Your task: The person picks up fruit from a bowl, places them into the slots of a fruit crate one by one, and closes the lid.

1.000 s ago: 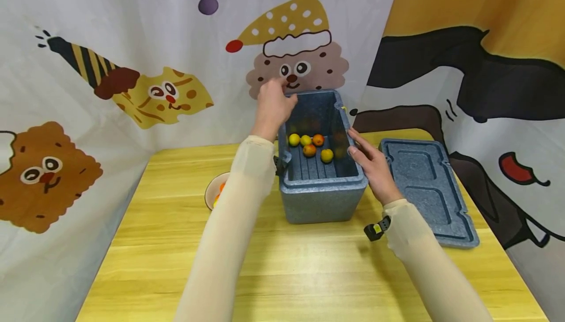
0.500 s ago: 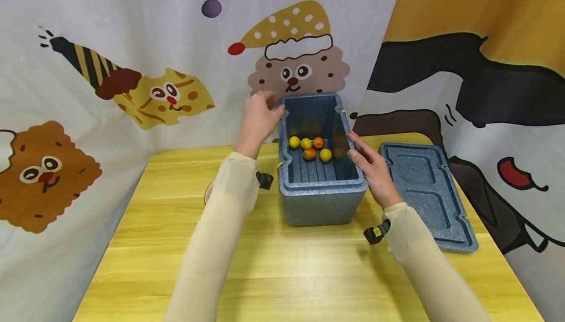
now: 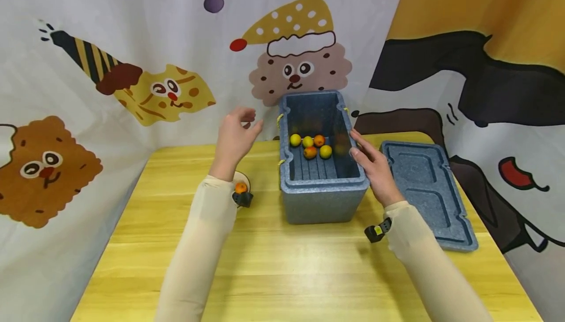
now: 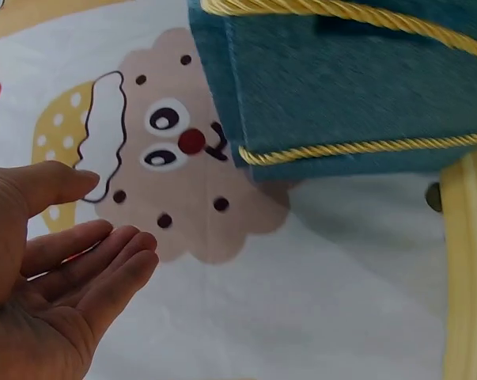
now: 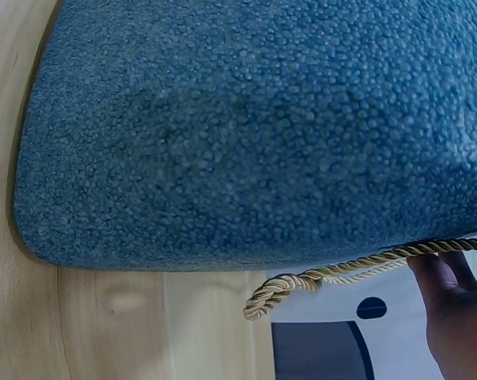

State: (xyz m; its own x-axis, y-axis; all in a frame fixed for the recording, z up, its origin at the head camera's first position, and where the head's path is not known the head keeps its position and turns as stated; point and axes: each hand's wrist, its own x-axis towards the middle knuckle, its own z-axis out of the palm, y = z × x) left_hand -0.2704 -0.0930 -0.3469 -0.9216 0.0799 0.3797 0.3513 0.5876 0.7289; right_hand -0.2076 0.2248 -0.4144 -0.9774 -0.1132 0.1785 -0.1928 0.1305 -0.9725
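A grey-blue foam box (image 3: 324, 204) stands uncovered on the table, with several small yellow fruits (image 3: 325, 152) and orange fruits (image 3: 310, 152) on its floor. My left hand (image 3: 234, 140) hovers left of the box, above and behind a small bowl (image 3: 249, 180) that my wrist partly covers. In the left wrist view nothing lies in this left hand (image 4: 72, 277); its fingers are relaxed and apart from the thumb. My right hand (image 3: 374, 172) rests against the box's right side, thumb near the rim. An orange fruit (image 3: 240, 187) shows in the bowl.
The grey-blue lid (image 3: 423, 184) lies on the wooden table (image 3: 287, 273) to the right of the box. Yellow rope (image 4: 365, 146) runs along the box's side. A cartoon-printed cloth (image 3: 176, 32) hangs right behind the table.
My left hand has moved left and lower, from over the box's far left rim to beside the box, uncovering part of the bowl. The right hand has stayed on the box.
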